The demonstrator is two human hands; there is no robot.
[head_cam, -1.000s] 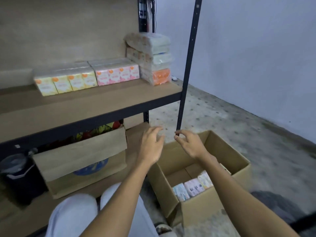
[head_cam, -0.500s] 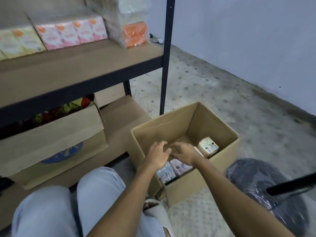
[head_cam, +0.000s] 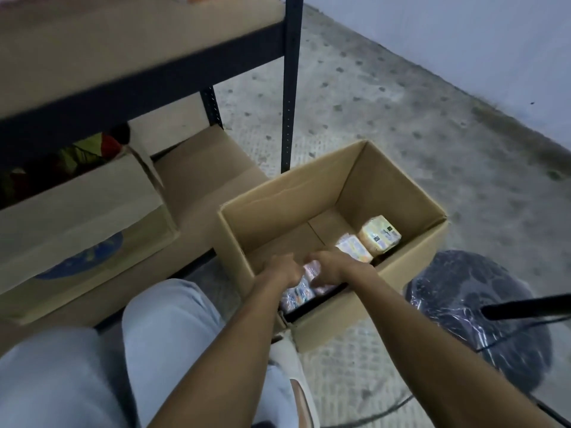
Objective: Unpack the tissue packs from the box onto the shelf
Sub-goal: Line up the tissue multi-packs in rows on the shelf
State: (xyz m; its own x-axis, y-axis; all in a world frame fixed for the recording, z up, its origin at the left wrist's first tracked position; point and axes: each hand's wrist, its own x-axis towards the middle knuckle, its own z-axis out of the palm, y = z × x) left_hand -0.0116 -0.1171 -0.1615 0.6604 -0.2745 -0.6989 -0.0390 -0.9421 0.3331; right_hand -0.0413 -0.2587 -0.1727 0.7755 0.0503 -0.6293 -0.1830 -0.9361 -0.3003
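An open cardboard box (head_cam: 287, 208) stands on the floor in front of my knees. Inside, along its near wall, lie several tissue packs: a yellow one (head_cam: 379, 233) at the right, a pale orange one (head_cam: 353, 249) beside it, and pink and blue ones (head_cam: 301, 290) under my hands. My left hand (head_cam: 279, 270) and my right hand (head_cam: 329, 267) are both down in the box, fingers curled around the pink and blue packs from either side. The shelf board (head_cam: 123, 35) runs across the top left.
A black shelf post (head_cam: 290, 81) stands just behind the box. On the lower shelf sits a second cardboard box (head_cam: 80, 217) with colourful items. A dark plastic-wrapped round object (head_cam: 472, 304) lies right of the box. My knees (head_cam: 154, 341) are at the bottom left.
My hands dropped from above the box rim down into it and closed around the packs near its front wall. My view tilted down, so the packs on the shelf left the frame.
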